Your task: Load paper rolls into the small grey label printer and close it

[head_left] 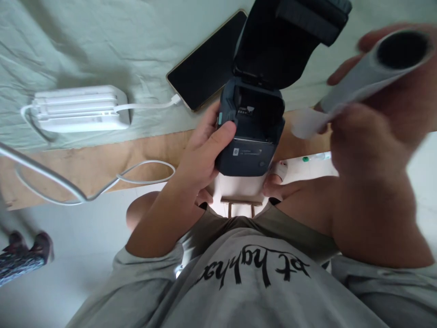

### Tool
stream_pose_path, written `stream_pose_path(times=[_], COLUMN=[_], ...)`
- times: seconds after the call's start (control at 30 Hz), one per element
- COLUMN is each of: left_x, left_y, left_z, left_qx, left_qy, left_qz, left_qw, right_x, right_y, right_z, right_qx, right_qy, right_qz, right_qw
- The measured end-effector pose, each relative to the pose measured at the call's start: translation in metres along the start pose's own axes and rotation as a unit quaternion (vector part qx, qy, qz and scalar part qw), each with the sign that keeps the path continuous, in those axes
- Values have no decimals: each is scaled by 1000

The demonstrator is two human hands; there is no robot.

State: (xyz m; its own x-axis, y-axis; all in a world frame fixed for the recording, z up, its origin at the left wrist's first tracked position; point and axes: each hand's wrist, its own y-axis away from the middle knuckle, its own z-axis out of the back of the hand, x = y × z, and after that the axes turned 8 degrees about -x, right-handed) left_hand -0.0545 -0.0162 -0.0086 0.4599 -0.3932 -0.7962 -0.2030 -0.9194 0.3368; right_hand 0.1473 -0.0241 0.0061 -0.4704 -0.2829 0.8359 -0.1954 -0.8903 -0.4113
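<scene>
My left hand is closed round the side of a dark label printer, thumb on its edge. The printer's black lid is swung up, and its inner compartment shows. To the right, my right hand grips a roll of white paper with a dark hollow core. A loose end of the paper hangs toward the printer, apart from it. This hand is partly blurred. Behind the printer lies a black smartphone, a white cable plugged into it.
A white power strip or charger block rests on the pale green cloth at left. White cable loops over the wooden table edge. Another person's shoes show on the floor at lower left. A stool is below.
</scene>
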Motion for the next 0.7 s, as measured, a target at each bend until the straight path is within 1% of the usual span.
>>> stream_pose_path(times=[0.03, 0.07, 0.13, 0.2, 0.27, 0.4, 0.47, 0.5, 0.57, 0.63, 0.67, 0.7], left_x=[0, 0, -1, -2, -3, -2, -1, -1, -1, -1, -1, -1], left_y=[0, 0, 0, 1, 1, 0, 1, 1, 2, 2, 2, 2], left_z=[0, 1, 1, 1, 1, 1, 1, 0, -1, -2, -2, -1], left_qx=[14, 28, 36, 37, 38, 42, 37, 33, 25, 19, 16, 16], left_qy=[3, 4, -2, -7, -9, -12, -14, -16, -19, -21, -21, -19], left_qz=[-7, -13, -12, -8, -4, -12, -14, -13, -14, -16, -16, -15], left_qw=[1000, 1000, 999, 999, 999, 999, 999, 999, 999, 999, 1000, 1000], right_x=[-6, -11, -18, -20, -20, -23, -27, -30, -32, -30, -27, -25], right_y=[-1, -1, -1, 0, 1, 3, 4, 5, 6, 6, 5, 4], right_z=[-2, -4, -6, -6, -5, -3, -5, -5, -6, -3, 1, 6], right_qx=[21, 43, 35, 11, -3, -40, -45, -28, 36, 101, 108, 91], right_qy=[28, 79, 179, 225, 232, 161, 153, 168, 213, 240, 235, 218], right_qz=[-8, -9, 15, 50, 65, 61, 53, 49, 38, 58, 69, 71], right_qw=[999, 996, 983, 973, 971, 984, 986, 984, 976, 964, 964, 969])
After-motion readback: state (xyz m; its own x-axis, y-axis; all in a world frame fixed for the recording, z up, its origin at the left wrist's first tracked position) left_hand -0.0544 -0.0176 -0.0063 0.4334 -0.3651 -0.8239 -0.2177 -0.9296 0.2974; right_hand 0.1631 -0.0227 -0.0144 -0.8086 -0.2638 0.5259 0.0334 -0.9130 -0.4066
